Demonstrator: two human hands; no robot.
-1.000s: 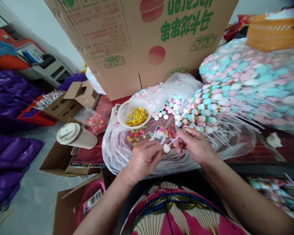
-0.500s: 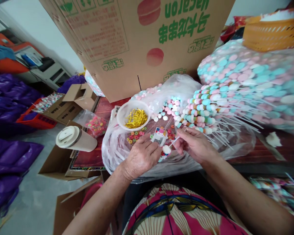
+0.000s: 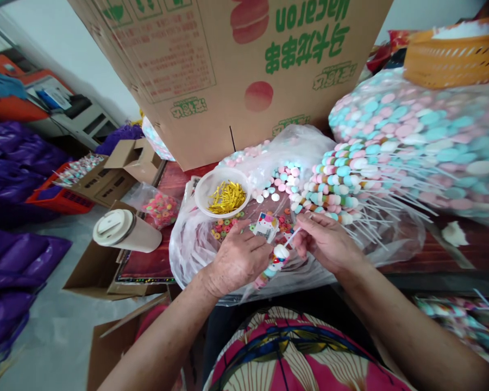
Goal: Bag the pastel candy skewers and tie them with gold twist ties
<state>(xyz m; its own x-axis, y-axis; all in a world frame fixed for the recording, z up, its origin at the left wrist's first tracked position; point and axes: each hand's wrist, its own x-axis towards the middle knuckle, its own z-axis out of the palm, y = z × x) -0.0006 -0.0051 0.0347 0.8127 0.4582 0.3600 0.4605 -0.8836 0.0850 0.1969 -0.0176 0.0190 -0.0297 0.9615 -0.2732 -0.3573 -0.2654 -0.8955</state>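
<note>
A marshmallow skewer (image 3: 279, 259) in pink, white and pale blue lies slantwise between my hands, a colourful printed wrapper around part of it. My right hand (image 3: 324, 239) pinches its thin white stick near the end. My left hand (image 3: 240, 258) is closed at the candy end, fingers curled against the wrapped part; its fingertips are partly hidden. Just beyond the left knuckles sits a small stack of printed wrappers (image 3: 264, 228). Gold twist ties (image 3: 228, 198) fill a white bowl (image 3: 199, 202) behind my left hand.
Finished-looking skewers (image 3: 338, 184) are piled at the right, before a large bag of marshmallows (image 3: 415, 119). Ring candies (image 3: 224, 225) and loose marshmallows (image 3: 285, 176) lie on clear plastic. A cup (image 3: 142, 233) lies left; a tall carton (image 3: 212, 125) blocks the back.
The skewer has turned and come further into sight below my left hand, showing more of its wrapped, coloured part. My left hand has shifted slightly; my right hand still pinches the stick.
</note>
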